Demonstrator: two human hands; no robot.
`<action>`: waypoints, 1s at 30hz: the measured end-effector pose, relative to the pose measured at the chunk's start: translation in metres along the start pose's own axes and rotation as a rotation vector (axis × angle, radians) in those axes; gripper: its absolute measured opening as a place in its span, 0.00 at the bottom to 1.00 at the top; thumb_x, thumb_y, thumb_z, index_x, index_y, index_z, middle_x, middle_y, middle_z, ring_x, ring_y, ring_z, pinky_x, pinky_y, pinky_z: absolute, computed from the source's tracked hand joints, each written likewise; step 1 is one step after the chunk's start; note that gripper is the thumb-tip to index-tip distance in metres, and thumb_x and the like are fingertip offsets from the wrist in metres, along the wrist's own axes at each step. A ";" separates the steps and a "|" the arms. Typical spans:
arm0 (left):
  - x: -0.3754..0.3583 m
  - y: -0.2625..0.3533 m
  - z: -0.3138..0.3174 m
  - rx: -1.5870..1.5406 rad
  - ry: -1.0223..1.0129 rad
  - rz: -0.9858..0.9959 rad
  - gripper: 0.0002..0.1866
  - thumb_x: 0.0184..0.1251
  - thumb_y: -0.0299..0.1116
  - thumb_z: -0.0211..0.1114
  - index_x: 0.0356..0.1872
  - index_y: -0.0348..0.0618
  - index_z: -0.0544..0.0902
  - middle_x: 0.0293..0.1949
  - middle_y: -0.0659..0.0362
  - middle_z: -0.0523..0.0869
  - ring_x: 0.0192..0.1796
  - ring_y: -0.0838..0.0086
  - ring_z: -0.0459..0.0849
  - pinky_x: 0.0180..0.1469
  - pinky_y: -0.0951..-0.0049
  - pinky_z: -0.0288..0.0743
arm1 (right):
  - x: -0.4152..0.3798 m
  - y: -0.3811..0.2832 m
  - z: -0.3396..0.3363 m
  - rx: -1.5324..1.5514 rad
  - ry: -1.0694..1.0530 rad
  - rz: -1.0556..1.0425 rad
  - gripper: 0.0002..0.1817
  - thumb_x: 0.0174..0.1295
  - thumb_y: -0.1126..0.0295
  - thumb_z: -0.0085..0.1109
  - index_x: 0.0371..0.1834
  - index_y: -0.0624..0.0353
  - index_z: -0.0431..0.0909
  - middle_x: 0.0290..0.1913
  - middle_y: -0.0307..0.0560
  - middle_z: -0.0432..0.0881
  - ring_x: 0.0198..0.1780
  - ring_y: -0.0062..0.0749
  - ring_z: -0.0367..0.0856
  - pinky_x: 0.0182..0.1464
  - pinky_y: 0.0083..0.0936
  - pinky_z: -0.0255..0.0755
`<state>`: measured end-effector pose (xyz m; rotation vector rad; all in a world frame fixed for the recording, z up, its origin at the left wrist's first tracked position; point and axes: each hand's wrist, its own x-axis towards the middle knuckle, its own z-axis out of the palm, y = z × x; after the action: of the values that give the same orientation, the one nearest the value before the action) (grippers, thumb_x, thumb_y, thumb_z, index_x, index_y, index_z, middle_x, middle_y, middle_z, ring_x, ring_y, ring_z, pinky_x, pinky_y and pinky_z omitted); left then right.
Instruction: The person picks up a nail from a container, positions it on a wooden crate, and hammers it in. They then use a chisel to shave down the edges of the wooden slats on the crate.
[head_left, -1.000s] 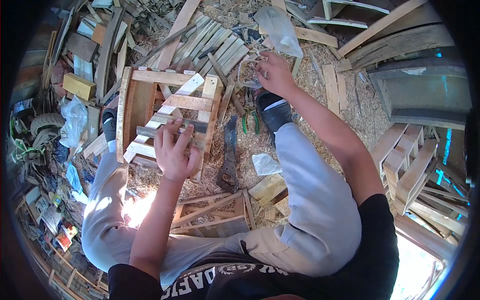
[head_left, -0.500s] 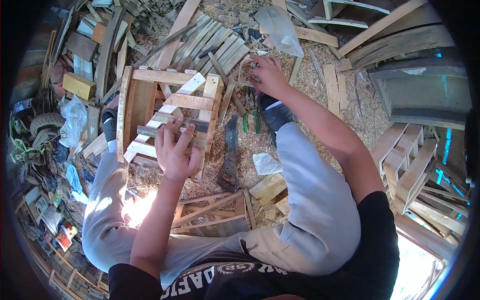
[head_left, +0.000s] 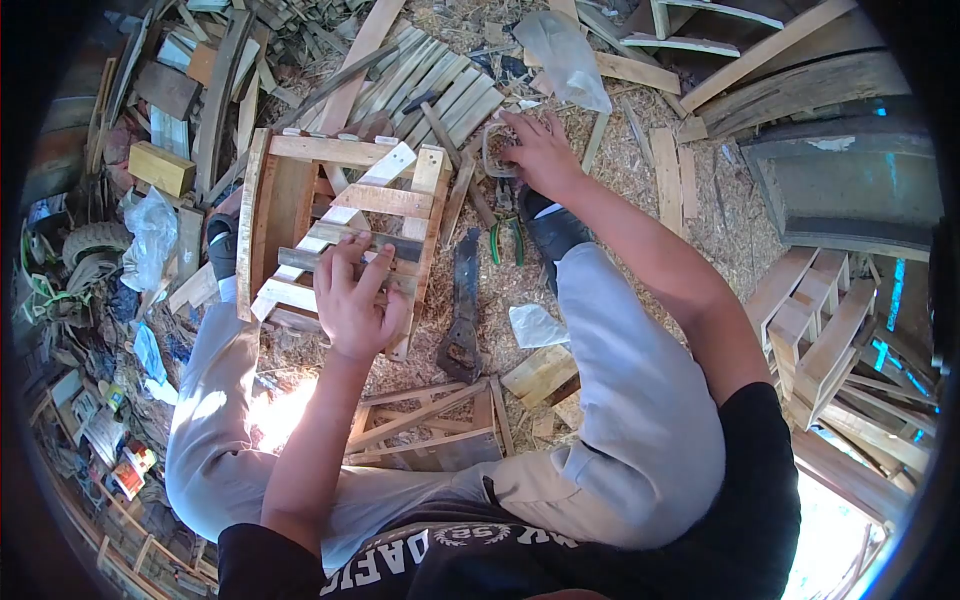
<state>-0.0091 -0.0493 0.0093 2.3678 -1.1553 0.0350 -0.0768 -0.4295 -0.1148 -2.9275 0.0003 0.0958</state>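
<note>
Our left hand (head_left: pixel 352 300) lies flat, fingers spread, pressing a loose slat (head_left: pixel 345 262) against the slatted wooden crate (head_left: pixel 335 225) between our knees. Our right hand (head_left: pixel 540 150) reaches forward, fingers curled into a clear plastic bag (head_left: pixel 497 150) on the sawdust floor (head_left: pixel 620 200); we can't tell if it pinches anything. Green-handled pliers (head_left: pixel 505 240) and a dark hatchet-like blade (head_left: pixel 462 300) sit just right of the crate's edge, beside our shoe (head_left: pixel 550 228). Open room is tight: plank stack (head_left: pixel 430 90) ahead, small frame (head_left: pixel 430 425) near our lap.
</note>
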 end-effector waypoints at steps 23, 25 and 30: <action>0.001 0.002 -0.002 0.003 0.001 0.003 0.26 0.55 0.34 0.67 0.58 0.44 0.91 0.65 0.46 0.85 0.68 0.43 0.82 0.71 0.43 0.74 | 0.002 0.003 -0.020 0.040 -0.036 -0.012 0.07 0.62 0.65 0.74 0.42 0.48 0.94 0.84 0.51 0.71 0.85 0.53 0.70 0.85 0.72 0.54; 0.001 0.001 -0.001 0.009 0.003 0.008 0.26 0.55 0.34 0.67 0.58 0.44 0.91 0.65 0.46 0.85 0.68 0.43 0.82 0.70 0.44 0.74 | 0.006 0.002 -0.010 0.045 -0.008 -0.014 0.07 0.62 0.66 0.73 0.42 0.47 0.95 0.84 0.50 0.71 0.84 0.50 0.70 0.86 0.73 0.53; 0.001 0.001 0.001 0.008 0.015 0.011 0.26 0.54 0.34 0.67 0.58 0.45 0.91 0.65 0.47 0.85 0.67 0.44 0.82 0.70 0.44 0.75 | 0.009 0.000 0.001 -0.114 -0.006 -0.062 0.07 0.65 0.67 0.70 0.41 0.46 0.97 0.84 0.48 0.72 0.84 0.44 0.70 0.86 0.71 0.51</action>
<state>-0.0090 -0.0506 0.0093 2.3645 -1.1635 0.0608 -0.0679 -0.4293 -0.1160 -3.0381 -0.0995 0.0981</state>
